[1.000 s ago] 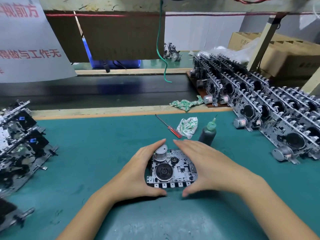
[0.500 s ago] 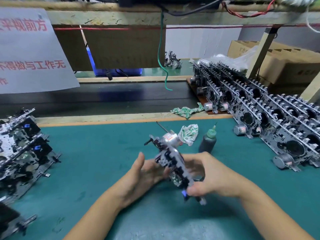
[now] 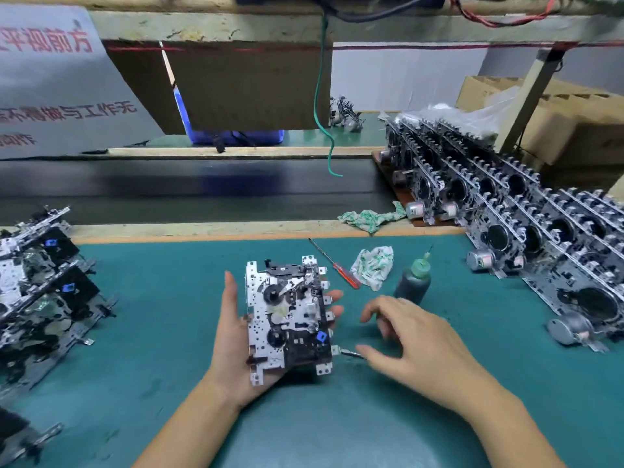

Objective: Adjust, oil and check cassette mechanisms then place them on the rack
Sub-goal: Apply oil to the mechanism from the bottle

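Note:
I hold a cassette mechanism point(image 3: 287, 315) above the green mat, its silver plate, two reels and black circuit part facing up. My left hand point(image 3: 229, 349) cradles it from below: the thumb lies along its left edge and fingertips wrap its right edge. My right hand point(image 3: 422, 339) hovers just right of it, fingers loosely curled and blurred. Its thumb tip is close to a thin metal tab sticking out of the mechanism's lower right side. A dark oil bottle point(image 3: 412, 282) with a green nozzle stands behind the right hand.
A red-handled screwdriver point(image 3: 337, 265) and a crumpled rag point(image 3: 373, 265) lie beyond the mechanism. Rows of upright mechanisms point(image 3: 540, 231) fill the right side. More mechanisms point(image 3: 40, 298) are piled at the left. A black conveyor belt point(image 3: 169, 187) runs behind the mat.
The mechanism went from flat on the mat to lifted and turned over, and now faces up in my left hand. My right hand has let go of it and drawn away to the right.

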A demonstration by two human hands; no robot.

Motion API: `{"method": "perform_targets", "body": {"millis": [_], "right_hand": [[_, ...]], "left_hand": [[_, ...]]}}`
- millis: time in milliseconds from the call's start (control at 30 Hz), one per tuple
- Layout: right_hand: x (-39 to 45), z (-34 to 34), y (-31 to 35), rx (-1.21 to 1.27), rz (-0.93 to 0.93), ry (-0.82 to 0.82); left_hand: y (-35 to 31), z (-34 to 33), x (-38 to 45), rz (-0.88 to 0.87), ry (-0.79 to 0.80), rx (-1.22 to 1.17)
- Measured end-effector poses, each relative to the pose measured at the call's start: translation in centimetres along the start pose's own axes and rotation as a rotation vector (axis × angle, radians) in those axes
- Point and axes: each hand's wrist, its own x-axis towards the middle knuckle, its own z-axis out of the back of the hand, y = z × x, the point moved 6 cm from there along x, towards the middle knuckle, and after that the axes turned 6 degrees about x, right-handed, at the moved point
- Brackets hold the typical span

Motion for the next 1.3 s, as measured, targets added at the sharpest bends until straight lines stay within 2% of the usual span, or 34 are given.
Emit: {"method": "perform_targets", "body": {"millis": [100, 167, 267, 367, 433, 533, 633, 1300], "right_hand": [[0.0, -2.1, -0.6, -0.148, -0.017, 0.168], [0.0, -2.3, -0.8, -0.102, -0.047, 0.173], [0.1, -1.3, -1.6, 0.293, -0.176, 0.109], [-0.1, -1.7, -0.3, 0.685, -0.198, 0.199], [-0.2, -2.7, 0.6, 0.846, -0.212, 0.283], [-0.1, -3.8, 0.9, 0.958, -0.335, 0.330], [-0.2, -4.4, 1.0, 0.995, -0.406, 0.359], [-0.3, -4.3, 0.9, 0.858, -0.462, 0.399]], "left_hand": [[0.6, 1.2, 0.4, 0.024, -0.131, 0.001], [1.1, 1.5, 0.6, 0.059, -0.186, -0.004], [1.9, 1.8, 0.5, 0.116, -0.238, -0.005], [2.7, 2.3, 0.5, 0.193, -0.297, 0.012], [2.8, 2.6, 0.6, 0.249, -0.315, 0.025], [2.7, 2.5, 0.5, 0.286, -0.325, 0.042], [2.8, 2.0, 0.4, 0.309, -0.327, 0.049], [2.6, 1.6, 0.3, 0.313, -0.393, 0.125]]}}
